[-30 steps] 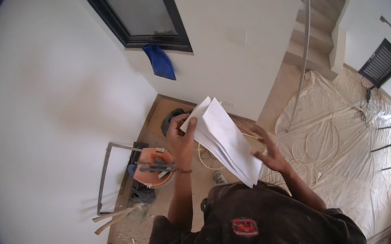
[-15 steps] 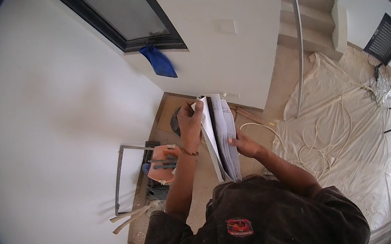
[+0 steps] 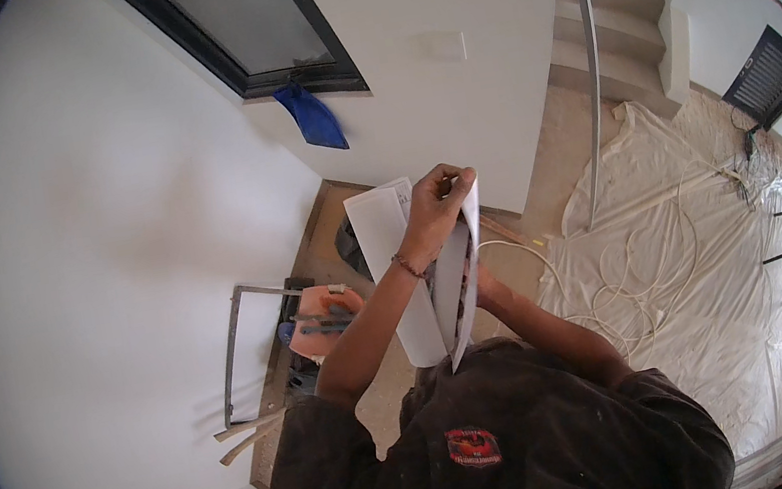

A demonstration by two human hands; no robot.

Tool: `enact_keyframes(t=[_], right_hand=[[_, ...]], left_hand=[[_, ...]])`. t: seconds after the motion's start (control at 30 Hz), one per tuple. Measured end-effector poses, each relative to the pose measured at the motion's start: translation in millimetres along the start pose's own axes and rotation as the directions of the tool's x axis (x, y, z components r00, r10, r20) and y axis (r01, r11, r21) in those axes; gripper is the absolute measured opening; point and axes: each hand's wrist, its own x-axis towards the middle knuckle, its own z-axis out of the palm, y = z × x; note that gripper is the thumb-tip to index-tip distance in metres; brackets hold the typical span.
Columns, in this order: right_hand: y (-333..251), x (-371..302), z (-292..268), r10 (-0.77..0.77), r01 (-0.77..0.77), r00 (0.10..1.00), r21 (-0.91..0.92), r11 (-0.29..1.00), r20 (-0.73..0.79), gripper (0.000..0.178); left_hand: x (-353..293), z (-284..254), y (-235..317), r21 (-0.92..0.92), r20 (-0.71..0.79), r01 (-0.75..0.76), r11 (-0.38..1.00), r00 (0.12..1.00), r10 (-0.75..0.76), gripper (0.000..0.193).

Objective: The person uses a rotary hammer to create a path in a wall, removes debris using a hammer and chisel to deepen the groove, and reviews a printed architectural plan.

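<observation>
A white paper booklet (image 3: 394, 274) is spread open in front of my chest, its left part lying flat to the view and its right pages standing up. My left hand (image 3: 439, 205) reaches across it and pinches the top corner of the raised pages between thumb and fingers. Dark printed patches show along the inner side of those pages. Behind them, my right hand (image 3: 487, 283) holds the booklet's right side. Its fingers are mostly hidden by the paper.
Left of my arm, an orange-pink container (image 3: 326, 320) with tools stands by the wall beside a thin grey frame (image 3: 235, 354). A blue cloth (image 3: 316, 122) hangs from the dark window frame. Plastic sheeting (image 3: 660, 285) with a pale hose covers the floor right, below the stairs (image 3: 615, 19).
My left hand has moved right with the pages it pinches, swinging them over and opening the booklet wider. My right hand, its thumb visible before, is now mostly behind the paper.
</observation>
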Motion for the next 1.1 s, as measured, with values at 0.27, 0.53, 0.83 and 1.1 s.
enact_keyframes(t=[0.27, 0.53, 0.83, 1.1], right_hand=[[-23, 17, -24, -0.490, 0.468, 0.871, -0.268, 0.842, -0.020, 0.046], [-44, 21, -31, -0.631, 0.563, 0.775, -0.422, 0.711, -0.029, 0.044], [-64, -3, -43, -0.415, 0.438, 0.849, -0.001, 0.899, -0.328, 0.042], [-84, -52, -93, -0.264, 0.192, 0.835, -0.193, 0.962, -0.483, 0.043]], left_hand=[[-60, -37, 13, 0.525, -0.142, -0.242, 0.816, 0.920, 0.365, 0.051], [-128, -13, -49, 0.731, 0.018, -0.148, 0.666, 0.980, 0.198, 0.100], [-112, -47, -73, 0.174, -0.434, 0.068, 0.982, 0.901, 0.015, 0.048], [-80, -75, -53, -0.274, -0.476, 0.125, 0.954, 0.844, -0.247, 0.039]])
